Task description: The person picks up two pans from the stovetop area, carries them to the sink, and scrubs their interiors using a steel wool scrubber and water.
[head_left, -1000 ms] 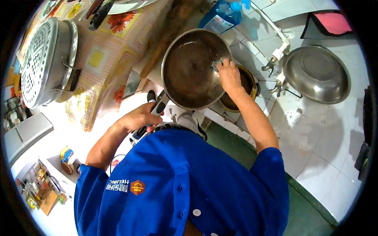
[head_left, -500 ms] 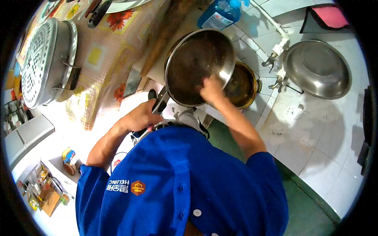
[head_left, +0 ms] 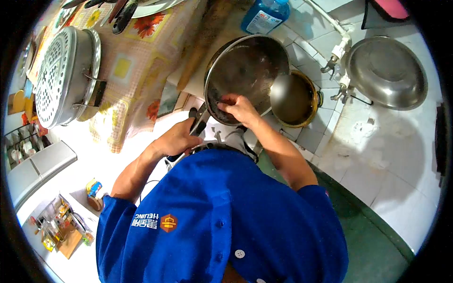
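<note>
A wok (head_left: 257,66) with a dark, wet-looking inside is tilted in front of me. My left hand (head_left: 179,137) is closed around its dark handle (head_left: 200,118). My right hand (head_left: 239,109) reaches into the wok near the handle side, its fingers curled against the inner wall. Whatever those fingers hold, if anything, is too dark and small to name. Just right of the wok, and partly covered by it, stands a round basin (head_left: 315,101) with a yellow-brown rim and murky contents.
Behind the wok stands a bottle of blue liquid (head_left: 265,16). Taps (head_left: 337,66) on a white pipe and a metal bowl (head_left: 387,73) are at the right. A patterned tablecloth (head_left: 122,68) with a steamer pot (head_left: 61,78) lies left.
My right hand has moved left and nearer inside the wok, toward its handle side. My left hand keeps the handle. The view has shifted slightly.
</note>
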A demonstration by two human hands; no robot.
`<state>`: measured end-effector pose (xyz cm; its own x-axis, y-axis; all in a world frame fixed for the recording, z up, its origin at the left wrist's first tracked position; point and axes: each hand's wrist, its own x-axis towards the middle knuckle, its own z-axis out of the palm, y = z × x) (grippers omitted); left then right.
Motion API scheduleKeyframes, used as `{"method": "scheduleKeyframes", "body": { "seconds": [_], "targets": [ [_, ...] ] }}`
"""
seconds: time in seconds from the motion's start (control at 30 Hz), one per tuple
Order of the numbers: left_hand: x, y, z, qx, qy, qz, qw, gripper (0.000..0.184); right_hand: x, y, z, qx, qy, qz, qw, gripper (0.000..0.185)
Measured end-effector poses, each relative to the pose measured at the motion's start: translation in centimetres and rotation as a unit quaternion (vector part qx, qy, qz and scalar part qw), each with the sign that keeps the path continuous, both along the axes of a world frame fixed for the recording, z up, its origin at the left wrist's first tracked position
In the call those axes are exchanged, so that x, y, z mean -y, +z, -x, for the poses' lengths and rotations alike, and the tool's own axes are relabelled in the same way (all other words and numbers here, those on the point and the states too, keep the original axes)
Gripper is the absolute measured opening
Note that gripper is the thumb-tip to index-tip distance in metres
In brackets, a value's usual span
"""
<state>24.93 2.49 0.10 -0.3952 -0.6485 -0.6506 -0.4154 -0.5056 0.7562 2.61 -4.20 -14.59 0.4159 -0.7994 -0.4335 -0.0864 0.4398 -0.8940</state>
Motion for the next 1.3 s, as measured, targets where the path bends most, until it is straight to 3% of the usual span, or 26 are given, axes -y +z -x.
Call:
{"method": "scheduleKeyframes", "body": {
  "seconds": [0.03, 0.1, 0.2, 0.23, 0.27, 0.3, 0.33, 0.4, 0.47, 0.5, 0.6, 0.67, 0.7, 0.73, 0.8, 0.87, 0.93, 0.97, 1.0, 1.03, 1.07, 1.13, 1.2, 1.3],
  "targets": [
    [0.1, 0.2, -0.1, 0.006, -0.015, 0.012, 1.0, 0.018, 0.6, 0.3, 0.5, -0.158, 0.07, 0.085, 0.981, 0.037],
    [0.1, 0.3, -0.2, -0.002, -0.01, -0.004, 1.0, 0.018, 2.6, 1.2, 4.0, -0.403, 0.16, 0.223, 0.873, 0.032],
    [0.3, 1.0, 0.4, -0.03, 0.02, -0.013, 0.999, 0.017, 3.8, 0.9, 6.8, -0.499, 0.07, 0.319, 0.803, 0.027],
    [0.3, 1.1, 0.6, -0.028, 0.022, -0.018, 0.999, 0.017, 3.8, 1.5, 4.9, -0.509, 0.121, 0.267, 0.809, 0.028],
    [0.3, 1.2, 0.7, -0.026, 0.023, -0.023, 0.999, 0.017, 2.7, 2.4, 3.0, -0.435, 0.132, 0.194, 0.869, 0.031],
    [0.3, 1.1, 0.8, -0.032, 0.029, -0.027, 0.999, 0.017, 1.6, -0.1, 1.0, -0.272, 0.068, 0.151, 0.948, 0.036],
    [0.4, 1.1, 0.7, -0.031, 0.029, -0.026, 0.999, 0.017, 0.8, 0.6, -0.9, -0.136, 0.004, 0.081, 0.987, 0.039],
    [0.2, 1.2, 0.4, 0.011, 0.006, -0.006, 1.0, 0.015, 1.3, 1.6, -0.8, -0.151, 0.055, 0.073, 0.984, 0.041],
    [-0.1, 0.5, -0.1, -0.001, 0.009, -0.01, 1.0, 0.015, 2.8, 1.4, 2.8, -0.372, 0.127, 0.207, 0.896, 0.034],
    [0.0, 0.3, -0.2, -0.018, 0.018, -0.009, 1.0, 0.015, 3.5, 0.4, 5.0, -0.449, 0.082, 0.267, 0.849, 0.026],
    [-0.1, 0.5, 0.2, -0.029, 0.017, -0.003, 0.999, 0.014, 4.4, -0.8, 5.5, -0.507, 0.064, 0.27, 0.816, 0.021],
    [0.1, 1.0, 0.6, -0.03, 0.019, 0.004, 0.999, 0.014, 2.3, -0.4, 1.6, -0.376, 0.101, 0.218, 0.895, 0.027],
    [0.1, 1.2, 0.6, -0.015, 0.027, -0.003, 1.0, 0.014, 1.3, 0.0, -0.3, -0.235, 0.046, 0.143, 0.961, 0.034],
    [0.0, 1.3, 0.5, 0.0, 0.035, -0.011, 0.999, 0.014, 1.2, 0.8, -1.0, -0.141, 0.043, 0.038, 0.988, 0.035],
    [0.1, 0.5, -0.2, -0.01, 0.01, -0.006, 1.0, 0.02, 2.2, 0.5, 1.2, -0.35, 0.119, 0.197, 0.908, 0.031],
    [0.5, -0.3, -0.5, -0.023, -0.015, 0.009, 1.0, 0.026, 4.0, -0.8, 5.3, -0.478, 0.07, 0.293, 0.825, 0.021],
    [0.3, -0.4, -0.6, -0.032, -0.008, 0.0, 0.999, 0.024, 4.8, 0.0, 6.3, -0.51, 0.03, 0.313, 0.801, 0.022],
    [0.2, -0.3, -0.5, -0.033, -0.008, 0.002, 0.999, 0.024, 4.5, -0.9, 5.5, -0.52, 0.066, 0.289, 0.801, 0.023],
    [0.4, 0.3, -0.2, -0.022, 0.001, -0.002, 1.0, 0.023, 3.6, 1.8, 3.3, -0.492, 0.14, 0.216, 0.832, 0.027],
    [0.5, 0.6, 0.0, -0.011, 0.011, -0.007, 1.0, 0.022, 2.2, -0.3, 1.3, -0.388, 0.103, 0.235, 0.885, 0.03],
    [0.6, 0.4, -0.1, -0.011, 0.012, -0.006, 1.0, 0.022, 1.0, 0.8, -0.5, -0.22, 0.053, 0.175, 0.958, 0.032],
    [0.4, 0.0, -0.7, -0.002, -0.008, -0.004, 1.0, 0.017, 1.0, 1.6, 0.0, -0.254, 0.056, 0.227, 0.938, 0.028],
    [0.3, 0.4, -0.7, 0.0, -0.01, -0.007, 1.0, 0.017, 3.0, -0.7, 4.2, -0.459, 0.09, 0.311, 0.827, 0.024],
    [0.6, 0.0, -0.6, -0.012, -0.004, 0.006, 1.0, 0.018, 4.7, 0.1, 7.8, -0.489, 0.022, 0.376, 0.787, 0.023]
  ]
}}
